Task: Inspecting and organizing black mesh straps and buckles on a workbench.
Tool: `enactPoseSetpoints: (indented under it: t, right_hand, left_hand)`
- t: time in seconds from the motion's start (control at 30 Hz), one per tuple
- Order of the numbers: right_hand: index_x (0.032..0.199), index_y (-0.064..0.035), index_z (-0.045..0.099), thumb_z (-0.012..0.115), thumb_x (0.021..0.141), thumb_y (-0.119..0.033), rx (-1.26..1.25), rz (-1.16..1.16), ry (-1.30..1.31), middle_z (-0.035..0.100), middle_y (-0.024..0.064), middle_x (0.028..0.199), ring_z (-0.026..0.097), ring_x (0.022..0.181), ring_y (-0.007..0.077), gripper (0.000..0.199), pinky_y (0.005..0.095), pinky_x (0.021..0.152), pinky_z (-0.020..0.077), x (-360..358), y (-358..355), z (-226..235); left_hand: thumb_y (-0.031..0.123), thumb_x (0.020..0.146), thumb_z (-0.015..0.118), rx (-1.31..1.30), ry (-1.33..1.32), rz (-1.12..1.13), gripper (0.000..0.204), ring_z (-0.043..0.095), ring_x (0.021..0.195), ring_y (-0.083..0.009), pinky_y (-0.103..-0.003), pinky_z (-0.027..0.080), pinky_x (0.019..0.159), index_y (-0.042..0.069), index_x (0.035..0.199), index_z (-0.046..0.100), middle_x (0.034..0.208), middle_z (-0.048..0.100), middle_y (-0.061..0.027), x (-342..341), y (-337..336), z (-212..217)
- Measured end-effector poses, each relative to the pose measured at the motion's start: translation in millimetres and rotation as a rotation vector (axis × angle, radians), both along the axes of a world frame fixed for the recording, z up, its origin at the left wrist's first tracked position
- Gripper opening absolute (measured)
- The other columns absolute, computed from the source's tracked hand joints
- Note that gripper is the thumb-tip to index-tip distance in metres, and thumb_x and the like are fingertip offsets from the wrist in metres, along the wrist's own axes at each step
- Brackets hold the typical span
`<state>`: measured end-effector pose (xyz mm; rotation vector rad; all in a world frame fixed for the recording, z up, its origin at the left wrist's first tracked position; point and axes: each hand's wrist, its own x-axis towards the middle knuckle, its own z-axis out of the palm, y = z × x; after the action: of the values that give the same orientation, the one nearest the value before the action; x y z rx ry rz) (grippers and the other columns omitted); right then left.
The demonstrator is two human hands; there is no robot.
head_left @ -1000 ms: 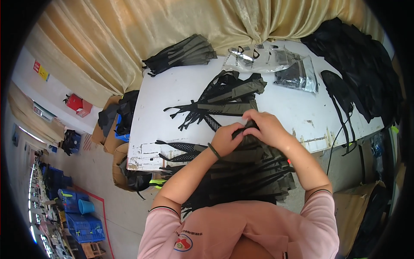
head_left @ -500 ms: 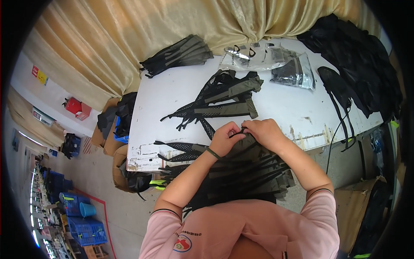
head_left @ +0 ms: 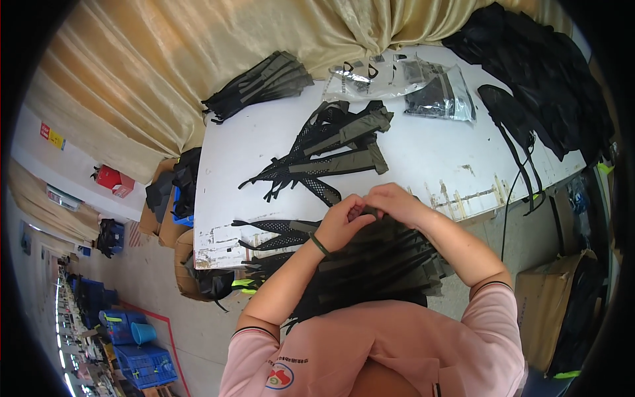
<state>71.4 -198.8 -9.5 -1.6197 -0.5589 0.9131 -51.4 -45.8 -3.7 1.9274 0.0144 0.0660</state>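
Observation:
Close together at the near edge of the table, my left hand [head_left: 342, 223] and my right hand [head_left: 395, 202] both have their fingers closed. Between the fingertips is the end of a dark fabric strip; just how it is pinched is partly hidden. Over my lap spreads a thick pile of black and olive fabric strips [head_left: 370, 274]. Several mesh-ended strips [head_left: 271, 239] from it reach onto the table's left edge. Farther back on the table lies a loose bunch of black mesh and olive strips [head_left: 340, 153], touched by neither hand.
On the white table [head_left: 258, 142] are a fanned stack of strips [head_left: 261, 85], a clear plastic bag [head_left: 436, 96], and a large black fabric heap [head_left: 529, 79] with straps hanging over the edge. Cardboard boxes [head_left: 546, 311] flank the table; blue crates [head_left: 142, 364] stand at lower left.
The view has shifted slightly. Both hands stay together at the strip's end; the left fingers have loosened a little and the right hand is bent more over the fabric.

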Motion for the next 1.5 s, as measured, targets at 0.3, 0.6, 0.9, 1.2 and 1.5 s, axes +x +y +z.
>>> enactPoseSetpoints:
  t: [0.3, 0.6, 0.9, 1.2, 1.5]
  right_hand:
    - [0.110, -0.0017, 0.059, 0.058, 0.091, -0.013, 0.357, 0.297, 0.459, 0.063, 0.0042, 0.101, 0.059, 0.091, 0.0126, 0.022, 0.0269, 0.082, 0.0475, -5.8, -15.5, 4.7]
    - [0.093, -0.0030, 0.055, 0.056, 0.092, -0.010, 0.095, 0.095, 0.194, 0.060, 0.0030, 0.080, 0.062, 0.076, 0.0155, 0.007, 0.0319, 0.069, 0.0496, -18.4, -11.9, 1.7]
    - [0.105, -0.0056, 0.055, 0.053, 0.095, -0.014, 0.077, -0.260, -0.317, 0.055, 0.0000, 0.071, 0.051, 0.062, 0.0076, 0.013, 0.0222, 0.058, 0.0432, 0.6, -21.9, 18.7]
    - [0.083, -0.0043, 0.060, 0.065, 0.087, -0.013, 0.400, -0.068, 0.243, 0.058, 0.0005, 0.073, 0.056, 0.064, 0.0092, 0.011, 0.0239, 0.059, 0.0465, 0.3, -25.5, 22.9]
    - [0.070, -0.0057, 0.060, 0.065, 0.087, -0.020, -0.112, 0.001, -0.085, 0.057, 0.0013, 0.057, 0.056, 0.056, 0.0096, 0.024, 0.0264, 0.056, 0.0437, 62.0, -108.7, 35.0]
  left_hand:
    - [-0.006, 0.085, 0.056, -0.408, -0.130, 0.144, 0.017, 0.057, 0.080, -0.0092, -0.021, 0.046, 0.074, 0.001, 0.099, 0.063, 0.087, 0.062, -0.0018, 2.6, 17.8, -0.2]
    - [0.001, 0.086, 0.059, -0.333, -0.059, 0.035, 0.018, 0.058, 0.085, -0.0115, -0.024, 0.045, 0.077, 0.001, 0.103, 0.063, 0.091, 0.063, -0.0044, 2.2, 16.3, 13.1]
    - [0.016, 0.090, 0.063, -0.282, 0.155, 0.181, 0.019, 0.056, 0.075, -0.0072, -0.024, 0.046, 0.068, -0.002, 0.088, 0.065, 0.080, 0.066, -0.0033, 9.6, 20.9, 6.5]
    - [0.016, 0.087, 0.067, -0.169, 0.119, -0.134, 0.025, 0.056, 0.082, -0.0089, -0.025, 0.046, 0.073, -0.002, 0.104, 0.062, 0.092, 0.066, -0.0042, -3.2, 31.6, 3.4]
    - [0.024, 0.080, 0.074, 0.285, 0.426, -0.065, 0.028, 0.056, 0.071, -0.0180, -0.030, 0.046, 0.069, 0.003, 0.090, 0.059, 0.077, 0.061, -0.0084, -44.1, 112.0, 41.2]
